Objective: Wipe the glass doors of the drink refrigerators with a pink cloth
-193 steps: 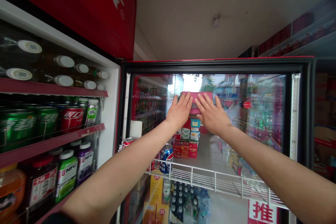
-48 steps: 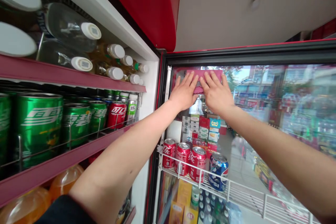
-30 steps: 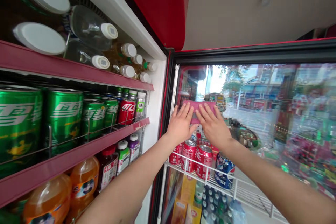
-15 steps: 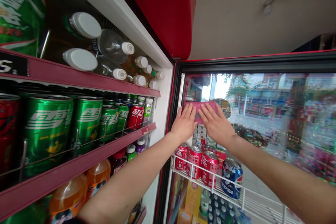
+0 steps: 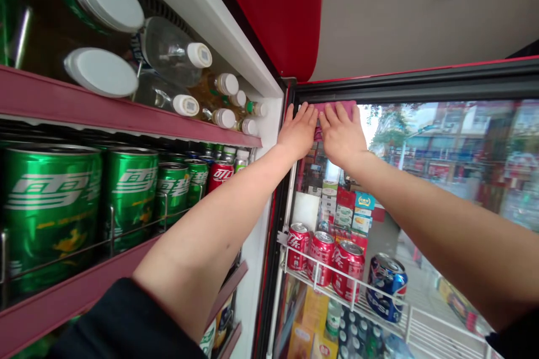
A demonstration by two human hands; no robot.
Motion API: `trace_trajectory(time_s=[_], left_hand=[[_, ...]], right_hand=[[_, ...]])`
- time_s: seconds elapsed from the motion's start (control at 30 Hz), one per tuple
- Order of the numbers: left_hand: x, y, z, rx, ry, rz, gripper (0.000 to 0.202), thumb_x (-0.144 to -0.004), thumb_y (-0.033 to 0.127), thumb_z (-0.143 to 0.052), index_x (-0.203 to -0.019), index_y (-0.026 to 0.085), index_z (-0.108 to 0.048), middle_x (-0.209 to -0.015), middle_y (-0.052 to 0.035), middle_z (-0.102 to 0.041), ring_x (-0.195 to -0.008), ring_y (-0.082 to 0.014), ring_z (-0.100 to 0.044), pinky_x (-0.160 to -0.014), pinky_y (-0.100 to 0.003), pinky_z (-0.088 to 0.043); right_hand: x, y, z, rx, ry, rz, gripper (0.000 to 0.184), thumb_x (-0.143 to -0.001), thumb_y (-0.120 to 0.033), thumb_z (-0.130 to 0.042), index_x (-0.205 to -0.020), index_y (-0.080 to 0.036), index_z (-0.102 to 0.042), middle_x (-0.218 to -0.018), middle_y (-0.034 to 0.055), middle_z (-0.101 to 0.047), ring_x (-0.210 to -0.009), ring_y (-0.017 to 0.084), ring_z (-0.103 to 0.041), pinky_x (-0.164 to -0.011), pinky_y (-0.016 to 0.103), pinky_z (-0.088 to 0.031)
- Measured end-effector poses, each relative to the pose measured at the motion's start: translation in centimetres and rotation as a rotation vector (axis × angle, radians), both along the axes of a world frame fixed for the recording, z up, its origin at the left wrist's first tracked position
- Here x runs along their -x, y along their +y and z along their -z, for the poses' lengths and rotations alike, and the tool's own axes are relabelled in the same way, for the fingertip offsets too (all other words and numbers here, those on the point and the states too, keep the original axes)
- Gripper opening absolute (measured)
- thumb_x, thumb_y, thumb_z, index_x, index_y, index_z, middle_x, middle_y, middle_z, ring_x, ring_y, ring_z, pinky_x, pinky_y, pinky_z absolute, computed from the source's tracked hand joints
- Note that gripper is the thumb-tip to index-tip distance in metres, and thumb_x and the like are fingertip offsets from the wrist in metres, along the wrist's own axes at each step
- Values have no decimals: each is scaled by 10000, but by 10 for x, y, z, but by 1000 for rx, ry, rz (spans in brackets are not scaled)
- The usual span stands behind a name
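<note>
- Fingers of both hands spread flat, pressing, no pinch
- Pink cloth under them on the glass door, now higher, at its top edge
- Left hand and right hand side by side
- Black door frame just above
- Behind the glass, lower: Coca-Cola cans and Pepsi can on wire shelf

- left sleeve: black cloth, ending near the elbow
- right sleeve: black too, only a corner showing at the frame's edge
- left forearm: bare, with a few small dark specks
- right forearm: bare and smooth
- left hand and right hand: bare, with slender fingers
</note>
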State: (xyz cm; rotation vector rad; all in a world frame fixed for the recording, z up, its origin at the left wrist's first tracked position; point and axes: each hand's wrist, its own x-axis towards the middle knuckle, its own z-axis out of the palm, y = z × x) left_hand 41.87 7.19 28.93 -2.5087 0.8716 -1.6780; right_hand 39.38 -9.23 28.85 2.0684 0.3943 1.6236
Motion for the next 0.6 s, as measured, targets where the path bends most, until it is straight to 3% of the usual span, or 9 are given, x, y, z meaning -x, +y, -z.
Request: trace_trajectory(time_s=[0.3,0.43,0.6], left_hand=[[0,3,44,40,2,70,653,-1023,96,-315,-1656,96,-477,-1752,-149,-470,-1732,-287,-188,-1417,-607,17],[3,3,74,43,9,50,620,-1054,124,-301,-1644,71,-484,-1752,-161,-467,-1732,-292,-188,-1421,-614,-7],[9,3,120,29,14,11,599,-1071,124,-315,-1638,52,-491,-1746,-168,-473,-1724,-320,-216,-1420,-640,-67]], right_hand=[[14,14,44,12,78,85,607,-1071,-188,-361,-1600,78,-496,-1678,299,-486,-1583,482,-386,-1328,740,-185],[16,11,71,47,86,64,587,-1070,-176,-391,-1583,76,-526,-1650,303,-520,-1550,487,-428,-1323,740,-225],[20,0,108,80,123,0,560,-1068,-175,-426,-1575,9,-574,-1646,242,-557,-1542,442,-461,-1333,722,-255]])
